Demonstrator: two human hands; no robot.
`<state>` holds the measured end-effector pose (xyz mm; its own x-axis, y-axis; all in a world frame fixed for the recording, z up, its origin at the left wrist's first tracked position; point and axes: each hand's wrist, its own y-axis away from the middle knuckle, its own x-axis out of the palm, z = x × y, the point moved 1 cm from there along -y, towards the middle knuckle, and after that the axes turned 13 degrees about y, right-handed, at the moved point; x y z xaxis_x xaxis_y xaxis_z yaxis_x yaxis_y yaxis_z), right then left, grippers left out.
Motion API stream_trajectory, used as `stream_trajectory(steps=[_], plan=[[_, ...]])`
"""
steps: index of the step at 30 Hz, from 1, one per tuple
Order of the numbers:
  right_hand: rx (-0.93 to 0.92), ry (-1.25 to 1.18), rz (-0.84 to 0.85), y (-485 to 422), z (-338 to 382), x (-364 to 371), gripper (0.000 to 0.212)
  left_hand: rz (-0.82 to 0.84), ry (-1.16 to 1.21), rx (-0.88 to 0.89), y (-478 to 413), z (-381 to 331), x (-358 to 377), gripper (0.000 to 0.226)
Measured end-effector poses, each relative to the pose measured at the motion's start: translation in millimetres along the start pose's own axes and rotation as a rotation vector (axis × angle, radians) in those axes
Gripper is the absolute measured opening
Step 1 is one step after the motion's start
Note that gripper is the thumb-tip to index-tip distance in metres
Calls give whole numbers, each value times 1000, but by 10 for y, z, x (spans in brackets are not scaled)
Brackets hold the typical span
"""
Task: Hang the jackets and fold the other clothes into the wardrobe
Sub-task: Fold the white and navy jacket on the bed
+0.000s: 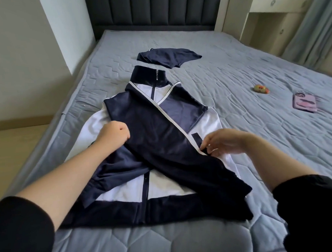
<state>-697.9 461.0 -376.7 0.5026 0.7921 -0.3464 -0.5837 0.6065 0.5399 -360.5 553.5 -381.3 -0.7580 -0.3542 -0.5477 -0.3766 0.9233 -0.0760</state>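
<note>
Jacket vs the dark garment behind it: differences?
The jacket lies spread out, sleeves crossed; the dark garment is folded small. The jacket is navy and white; the dark garment almost all navy. The left hand and right hand grip the jacket; the dark garment lies untouched. Both lie on the bed.

The scene was lit evenly by soft daylight, and only faint shadows were cast. Lines were bowed toward the edges, and the right hand (224,142) was slightly blurred.

The left hand's (114,135) fingertips are hidden against the jacket (157,130); the orange object (261,89) is unclear.
</note>
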Motion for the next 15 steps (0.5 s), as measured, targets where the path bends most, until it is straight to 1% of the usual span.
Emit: stream_trajectory(steps=[1,2,4,5,8,10,12,13,15], plan=[[25,35,-53,-26,42,8,25,-33,-25,-79,-31,72,-49,28],[49,83,-87,-34,94,36,16,-42,0,-175,-45,128,-71,22],[87,227,-136,-82,152,113,24,-41,108,-354,-52,185,-82,14],[100,303,-161,-110,177,168,28,-47,170,-406,-56,193,-89,13],[121,493,-280,-196,228,330,28,-53,417,-481,-69,197,-107,17],[164,544,-449,-242,252,425,27,-25,628,-508,-30,213,-77,10],[157,630,-669,-295,301,532,27,-34,881,-544,2,223,-49,13],[125,671,-757,-330,337,593,23,-38,974,-557,1,233,-40,15],[64,712,-862,-435,423,683,8,-29,1044,-564,-46,232,-43,17]])
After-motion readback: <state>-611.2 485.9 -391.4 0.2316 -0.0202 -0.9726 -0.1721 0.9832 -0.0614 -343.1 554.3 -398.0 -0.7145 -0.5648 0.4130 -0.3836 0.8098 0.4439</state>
